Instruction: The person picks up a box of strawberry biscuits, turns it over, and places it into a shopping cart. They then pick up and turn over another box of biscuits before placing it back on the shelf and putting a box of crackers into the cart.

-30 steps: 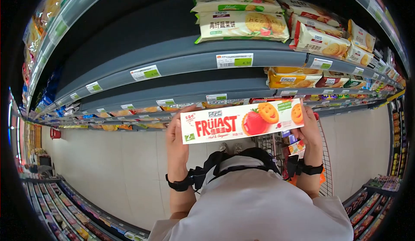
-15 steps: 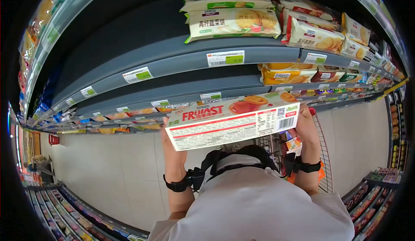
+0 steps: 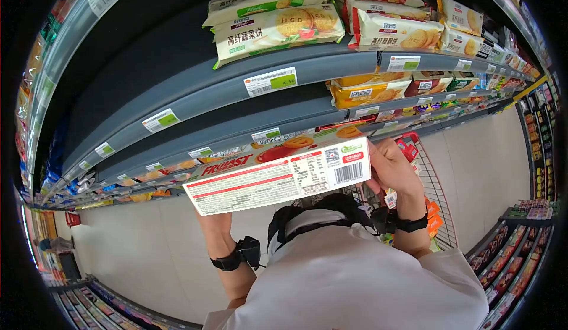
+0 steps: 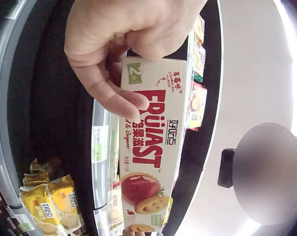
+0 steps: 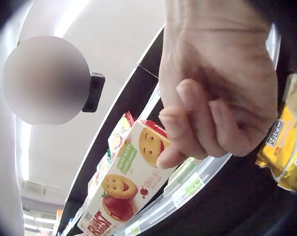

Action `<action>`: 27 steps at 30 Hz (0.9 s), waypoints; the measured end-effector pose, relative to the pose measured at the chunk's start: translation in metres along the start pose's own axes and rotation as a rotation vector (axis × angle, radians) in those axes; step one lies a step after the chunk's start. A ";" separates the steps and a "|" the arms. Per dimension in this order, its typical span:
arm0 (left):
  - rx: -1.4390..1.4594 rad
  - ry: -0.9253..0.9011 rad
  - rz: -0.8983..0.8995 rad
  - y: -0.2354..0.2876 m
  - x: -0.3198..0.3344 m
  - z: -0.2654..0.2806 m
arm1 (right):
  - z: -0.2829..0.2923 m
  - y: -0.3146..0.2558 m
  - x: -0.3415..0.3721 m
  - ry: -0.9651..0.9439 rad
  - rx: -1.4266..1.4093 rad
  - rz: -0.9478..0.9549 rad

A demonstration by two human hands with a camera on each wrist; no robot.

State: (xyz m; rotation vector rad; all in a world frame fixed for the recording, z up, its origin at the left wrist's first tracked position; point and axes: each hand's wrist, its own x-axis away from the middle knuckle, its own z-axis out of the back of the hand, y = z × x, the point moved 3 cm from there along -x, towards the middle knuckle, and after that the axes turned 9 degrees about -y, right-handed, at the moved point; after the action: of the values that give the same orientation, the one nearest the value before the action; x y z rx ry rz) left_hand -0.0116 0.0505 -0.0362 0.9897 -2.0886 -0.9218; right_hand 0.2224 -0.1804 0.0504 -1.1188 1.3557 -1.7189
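Note:
A long white biscuit box [image 3: 278, 176] with red lettering is held level in front of the chest, its printed text side and barcode facing up toward the head. The left hand [image 3: 214, 222] grips its left end, mostly hidden under the box in the head view; the left wrist view shows the hand [image 4: 133, 44] with fingers curled over the end of the box [image 4: 151, 147]. At the barcode end the right hand [image 3: 393, 167] pinches the box. In the right wrist view, this hand [image 5: 217, 98] has its other fingers curled beside the box [image 5: 126, 182].
Ahead are grey shelves [image 3: 207, 106] with price labels, white biscuit packets [image 3: 278, 31] and yellow packets [image 3: 370, 93]. A shopping cart [image 3: 441, 194] holding goods stands at the right of the body. More stocked shelves [image 3: 515, 265] lie at the lower right, and a red basket [image 3: 72, 219] at far left.
The box has rolled from its picture face to its text side, and both hands have shifted left with it, its left end dipping. The head view has turned, so shelf goods appear further left.

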 end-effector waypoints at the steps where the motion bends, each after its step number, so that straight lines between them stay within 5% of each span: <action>1: 0.019 0.014 0.009 0.001 0.001 0.001 | 0.000 -0.001 0.000 -0.018 0.001 0.000; 27: 0.019 -0.096 0.056 -0.004 -0.007 0.023 | -0.001 0.011 -0.004 -0.035 0.004 -0.032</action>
State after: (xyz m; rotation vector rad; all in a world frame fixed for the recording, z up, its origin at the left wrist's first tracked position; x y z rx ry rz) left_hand -0.0246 0.0614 -0.0536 0.9080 -2.1969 -0.9397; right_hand 0.2235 -0.1791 0.0386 -1.1681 1.3190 -1.7165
